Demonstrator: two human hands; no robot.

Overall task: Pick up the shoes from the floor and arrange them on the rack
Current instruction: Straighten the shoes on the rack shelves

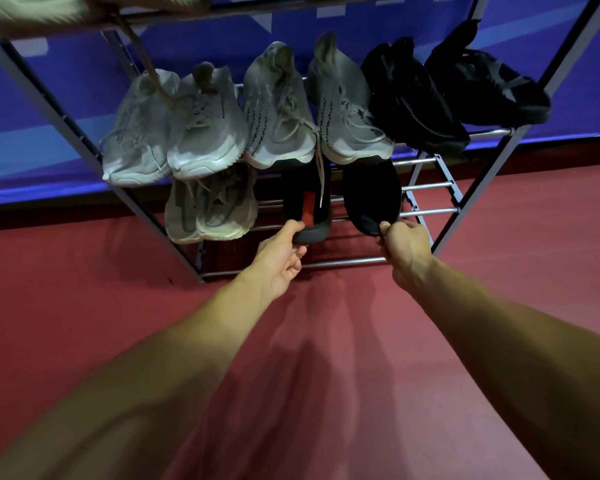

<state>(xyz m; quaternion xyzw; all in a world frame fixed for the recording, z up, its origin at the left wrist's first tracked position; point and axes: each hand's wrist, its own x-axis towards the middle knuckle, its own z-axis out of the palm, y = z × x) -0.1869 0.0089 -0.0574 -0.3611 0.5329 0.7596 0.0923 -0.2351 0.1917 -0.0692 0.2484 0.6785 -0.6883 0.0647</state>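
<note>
A metal shoe rack stands on the red floor. On its bottom shelf lie two black shoes. My left hand grips the near end of the black shoe with a red inside. My right hand pinches the near end of the plain black shoe. A beige pair sits to their left on the same shelf. The shelf above carries a white pair, a grey pair and a black pair.
A pale shoe sits on the top shelf at the upper left, its lace hanging down. A blue wall panel runs behind the rack. Bare rods show at the right end of the bottom shelf. Red floor lies around my arms.
</note>
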